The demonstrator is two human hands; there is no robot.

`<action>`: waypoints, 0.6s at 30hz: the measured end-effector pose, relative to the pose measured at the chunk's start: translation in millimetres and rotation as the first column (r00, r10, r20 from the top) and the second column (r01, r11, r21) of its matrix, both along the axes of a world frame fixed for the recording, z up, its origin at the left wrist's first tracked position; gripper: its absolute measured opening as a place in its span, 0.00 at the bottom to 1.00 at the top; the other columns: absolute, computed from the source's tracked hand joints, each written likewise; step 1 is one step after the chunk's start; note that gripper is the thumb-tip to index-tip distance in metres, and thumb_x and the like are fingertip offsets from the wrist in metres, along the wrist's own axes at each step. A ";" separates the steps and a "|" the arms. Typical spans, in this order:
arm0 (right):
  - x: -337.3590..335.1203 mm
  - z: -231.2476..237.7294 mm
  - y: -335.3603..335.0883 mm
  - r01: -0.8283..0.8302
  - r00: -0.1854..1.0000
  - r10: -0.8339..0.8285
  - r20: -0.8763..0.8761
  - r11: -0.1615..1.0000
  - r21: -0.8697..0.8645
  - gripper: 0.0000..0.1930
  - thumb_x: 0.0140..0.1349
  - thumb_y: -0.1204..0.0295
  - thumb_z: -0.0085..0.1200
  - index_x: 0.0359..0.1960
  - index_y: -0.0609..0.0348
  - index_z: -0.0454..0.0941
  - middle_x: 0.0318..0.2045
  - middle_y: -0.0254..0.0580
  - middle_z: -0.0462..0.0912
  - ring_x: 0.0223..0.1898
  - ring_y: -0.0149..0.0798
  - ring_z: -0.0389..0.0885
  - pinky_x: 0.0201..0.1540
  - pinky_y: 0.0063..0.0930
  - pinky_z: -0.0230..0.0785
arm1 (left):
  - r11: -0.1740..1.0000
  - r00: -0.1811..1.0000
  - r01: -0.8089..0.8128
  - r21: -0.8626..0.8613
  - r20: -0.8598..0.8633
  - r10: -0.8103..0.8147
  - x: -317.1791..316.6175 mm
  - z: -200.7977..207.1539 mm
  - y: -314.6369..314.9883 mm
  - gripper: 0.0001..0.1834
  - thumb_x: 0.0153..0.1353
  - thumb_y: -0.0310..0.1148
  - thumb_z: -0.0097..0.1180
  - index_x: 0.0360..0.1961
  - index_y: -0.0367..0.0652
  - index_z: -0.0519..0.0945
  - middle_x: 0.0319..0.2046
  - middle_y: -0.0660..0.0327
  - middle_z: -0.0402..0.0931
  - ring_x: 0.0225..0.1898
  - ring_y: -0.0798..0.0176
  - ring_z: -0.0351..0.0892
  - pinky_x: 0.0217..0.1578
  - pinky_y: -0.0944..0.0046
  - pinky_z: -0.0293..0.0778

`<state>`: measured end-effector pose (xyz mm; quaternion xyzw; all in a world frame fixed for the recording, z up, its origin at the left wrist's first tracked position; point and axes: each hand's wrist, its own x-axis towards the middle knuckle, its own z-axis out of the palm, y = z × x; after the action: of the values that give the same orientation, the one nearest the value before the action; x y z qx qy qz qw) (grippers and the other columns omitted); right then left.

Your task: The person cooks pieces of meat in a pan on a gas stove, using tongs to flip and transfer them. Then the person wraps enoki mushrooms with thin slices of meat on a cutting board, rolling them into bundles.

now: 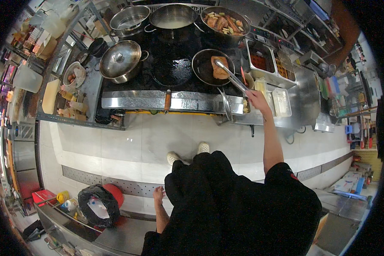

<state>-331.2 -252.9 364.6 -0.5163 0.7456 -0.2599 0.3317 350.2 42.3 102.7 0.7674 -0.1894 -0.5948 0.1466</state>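
My right hand (258,101) is closed round metal tongs (237,81), arm stretched out over the right end of the stove. The tongs' tips rest on a browned slab of meat (219,68) in a dark frying pan (204,70); whether they pinch it I cannot tell. The pan's metal handle (227,104) points toward me, over the stove's front edge. Low at my left side hangs my left hand (159,194), away from the stove, fingers loosely bent and apart, with nothing visible in it.
A lidded pot (120,62), a steel pot (130,20), a large pot of pale liquid (173,16) and a pot of meat chunks (224,23) stand on the stove. Food trays (260,57) sit right. A bin with a black bag (99,205) stands behind me, left.
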 end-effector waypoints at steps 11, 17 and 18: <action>59.9 48.0 -21.8 -0.176 0.562 0.066 -0.825 0.983 -0.042 0.25 0.64 0.48 0.56 0.52 0.53 0.80 0.31 0.48 0.85 0.32 0.51 0.86 0.34 0.45 0.78 | 0.979 0.982 0.181 -0.091 0.062 -0.176 -10.0 1.7 -2.6 0.21 0.67 0.45 0.57 0.50 0.38 0.80 0.34 0.61 0.82 0.30 0.64 0.80 0.30 0.61 0.76; 61.4 35.7 -13.2 -0.113 0.624 0.029 -0.781 0.992 -0.054 0.27 0.63 0.47 0.57 0.55 0.51 0.80 0.32 0.51 0.85 0.33 0.53 0.85 0.35 0.46 0.77 | 0.963 0.972 0.234 -0.131 0.066 -0.227 -9.8 -11.3 -2.9 0.22 0.67 0.47 0.55 0.47 0.37 0.82 0.33 0.59 0.82 0.30 0.63 0.80 0.29 0.59 0.76; 60.9 30.9 -14.2 -0.101 0.634 0.032 -0.773 0.994 -0.041 0.27 0.62 0.46 0.57 0.55 0.50 0.81 0.33 0.51 0.85 0.33 0.54 0.85 0.35 0.46 0.77 | 0.961 0.970 0.241 -0.138 0.066 -0.234 -9.5 -13.2 -2.9 0.22 0.67 0.47 0.55 0.47 0.37 0.82 0.33 0.59 0.82 0.30 0.63 0.80 0.29 0.58 0.76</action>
<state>-270.4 -267.1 395.5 -0.6179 0.7850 -0.0325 -0.0294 340.7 39.4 89.5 0.7409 -0.3263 -0.5736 0.1246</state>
